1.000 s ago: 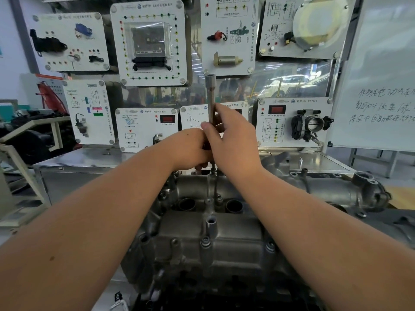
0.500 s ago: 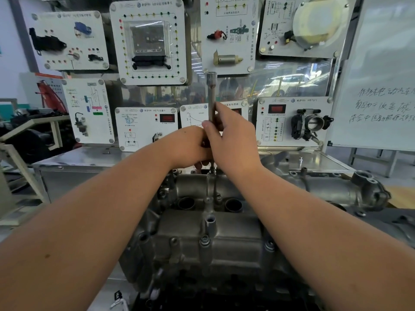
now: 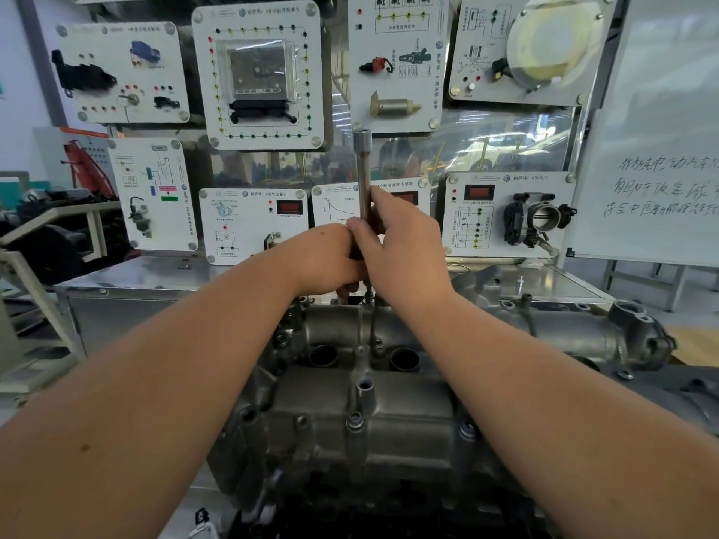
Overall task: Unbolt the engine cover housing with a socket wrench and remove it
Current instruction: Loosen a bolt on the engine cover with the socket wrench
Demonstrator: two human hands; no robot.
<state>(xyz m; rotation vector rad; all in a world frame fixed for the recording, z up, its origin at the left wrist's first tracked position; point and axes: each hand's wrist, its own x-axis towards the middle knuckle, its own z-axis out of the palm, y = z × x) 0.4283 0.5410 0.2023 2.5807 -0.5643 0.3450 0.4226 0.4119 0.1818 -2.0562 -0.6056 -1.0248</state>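
— Where was the long silver steel socket wrench?
— Upright, at the far edge of the grey cast-metal engine cover housing, its socket end topmost. The right hand had its fingers curled round the shaft, thumb on the near side.
— And the other?
— The left hand touched the right one, just left of the shaft, fingers curled low around the tool; what they gripped was hidden.
— The housing?
— On the engine, near the steel tabletop.

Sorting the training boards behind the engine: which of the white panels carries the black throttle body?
The lower-right panel, beside the whiteboard; its throttle body has a round metal bore, which no other panel shows.
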